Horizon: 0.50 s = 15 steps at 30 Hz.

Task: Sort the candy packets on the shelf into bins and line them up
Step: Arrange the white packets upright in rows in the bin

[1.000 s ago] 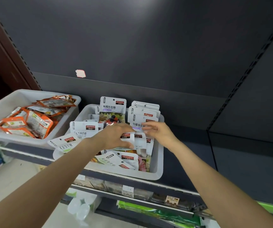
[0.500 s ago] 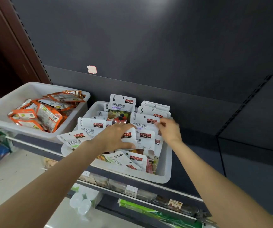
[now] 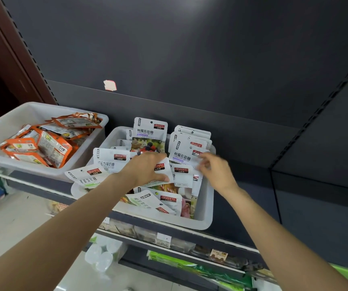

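A white bin [image 3: 207,215] on the dark shelf holds several white candy packets. Some stand upright at its back, like the berry-print packet [image 3: 150,133] and a stack [image 3: 186,151] on the right; others lie loose at the front [image 3: 158,201]. My left hand [image 3: 146,170] reaches in from the left and grips a white packet [image 3: 165,168] in the bin's middle, thumb under its lower edge. My right hand [image 3: 216,172] is blurred, its loosely curled fingertips at the edge of the right stack, gripping nothing that I can see. A second white bin [image 3: 32,111] to the left holds orange packets [image 3: 43,144].
The dark shelf [image 3: 315,206] runs on to the right of the bins, with a dark back panel carrying a small white sticker [image 3: 109,85]. Below, a lower shelf holds green packs [image 3: 190,267] and price tags [image 3: 163,238]; clear plastic cups [image 3: 101,257] sit beneath.
My right hand came down and back from the top of the right stack. My left hand keeps its grip on the middle packet. The view shifted slightly.
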Tool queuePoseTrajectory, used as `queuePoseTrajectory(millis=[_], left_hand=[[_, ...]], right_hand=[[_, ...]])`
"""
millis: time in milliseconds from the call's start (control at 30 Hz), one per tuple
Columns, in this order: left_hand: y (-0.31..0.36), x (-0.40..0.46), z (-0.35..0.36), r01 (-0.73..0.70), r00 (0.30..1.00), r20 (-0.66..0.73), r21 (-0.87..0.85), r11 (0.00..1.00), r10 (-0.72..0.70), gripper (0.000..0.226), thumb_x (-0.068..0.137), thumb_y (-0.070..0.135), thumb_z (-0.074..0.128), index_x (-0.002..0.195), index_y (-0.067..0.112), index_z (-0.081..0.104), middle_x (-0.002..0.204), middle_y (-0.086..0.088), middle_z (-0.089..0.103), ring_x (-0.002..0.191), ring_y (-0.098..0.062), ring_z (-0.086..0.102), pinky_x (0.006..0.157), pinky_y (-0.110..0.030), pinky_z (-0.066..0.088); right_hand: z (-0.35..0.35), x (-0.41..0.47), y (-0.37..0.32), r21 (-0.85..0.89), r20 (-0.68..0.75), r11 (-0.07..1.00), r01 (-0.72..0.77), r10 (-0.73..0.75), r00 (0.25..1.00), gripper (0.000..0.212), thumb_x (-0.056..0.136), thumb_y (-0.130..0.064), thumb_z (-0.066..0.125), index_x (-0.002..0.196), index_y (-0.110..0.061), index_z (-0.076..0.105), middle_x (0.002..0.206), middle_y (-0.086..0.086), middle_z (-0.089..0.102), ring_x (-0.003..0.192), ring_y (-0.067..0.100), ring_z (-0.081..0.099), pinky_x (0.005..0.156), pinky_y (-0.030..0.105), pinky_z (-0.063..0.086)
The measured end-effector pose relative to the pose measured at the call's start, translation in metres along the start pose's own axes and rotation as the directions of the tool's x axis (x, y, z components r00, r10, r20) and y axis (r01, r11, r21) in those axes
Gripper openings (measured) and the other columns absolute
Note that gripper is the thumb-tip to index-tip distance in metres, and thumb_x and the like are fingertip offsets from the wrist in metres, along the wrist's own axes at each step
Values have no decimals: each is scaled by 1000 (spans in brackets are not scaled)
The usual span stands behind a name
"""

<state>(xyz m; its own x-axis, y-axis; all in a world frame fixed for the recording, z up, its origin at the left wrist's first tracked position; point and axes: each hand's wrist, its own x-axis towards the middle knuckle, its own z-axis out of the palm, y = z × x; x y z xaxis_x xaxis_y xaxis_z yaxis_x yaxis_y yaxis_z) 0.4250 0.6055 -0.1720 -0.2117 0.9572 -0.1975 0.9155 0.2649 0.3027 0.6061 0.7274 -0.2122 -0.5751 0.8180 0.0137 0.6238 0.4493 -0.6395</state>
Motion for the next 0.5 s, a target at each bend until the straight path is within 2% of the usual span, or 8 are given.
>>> queuePoseTrajectory(millis=[67,167,267,400,433,500], left_hand=[[2,0,1,13,1000,-14,-3,1000,-13,67,83,46,66,138,18,40,139,-4,49,124,-23,47,101,-37,40],[3,-3,1,22,1000,-16,-30,999,-23,65,82,45,68,135,18,42,138,-3,51,122,-22,49,99,-35,42],[0,-10,-4,13,1000,0,-89,996,-13,68,81,43,71,137,19,42,139,-3,50,126,-23,47,100,-33,40],[3,-19,-3,-4,1000,23,-147,989,7,63,82,35,72,136,19,45,135,-2,53,123,-22,48,97,-28,39],[7,-17,-1,-5,1000,28,-143,990,9,62,82,34,72,136,20,46,135,-2,53,122,-22,49,97,-29,40],[15,-11,4,-25,999,37,-146,989,31,58,80,30,74,132,21,49,129,-2,57,118,-22,53,94,-29,42]], right_hand=[[5,-3,-1,-29,187,999,-20,25,982,34,89,-20,63,123,-17,60,121,2,63,107,17,59,92,38,51],[6,-3,-5,-35,204,998,-48,54,977,20,88,-17,65,107,-17,68,119,3,64,107,21,60,89,40,52],[3,-2,-9,-2,103,999,-53,53,993,12,87,-16,66,98,-17,70,112,3,66,101,21,61,84,36,52],[-13,1,-13,76,-228,997,-9,26,973,8,87,-14,64,92,-14,70,97,4,68,85,19,61,68,27,45],[-18,3,-12,91,-261,996,12,12,965,7,87,-13,63,92,-13,69,94,3,68,81,17,60,65,25,43],[-25,3,-12,108,-204,994,34,-11,979,7,87,-12,64,92,-12,69,91,0,67,77,12,58,59,14,39]])
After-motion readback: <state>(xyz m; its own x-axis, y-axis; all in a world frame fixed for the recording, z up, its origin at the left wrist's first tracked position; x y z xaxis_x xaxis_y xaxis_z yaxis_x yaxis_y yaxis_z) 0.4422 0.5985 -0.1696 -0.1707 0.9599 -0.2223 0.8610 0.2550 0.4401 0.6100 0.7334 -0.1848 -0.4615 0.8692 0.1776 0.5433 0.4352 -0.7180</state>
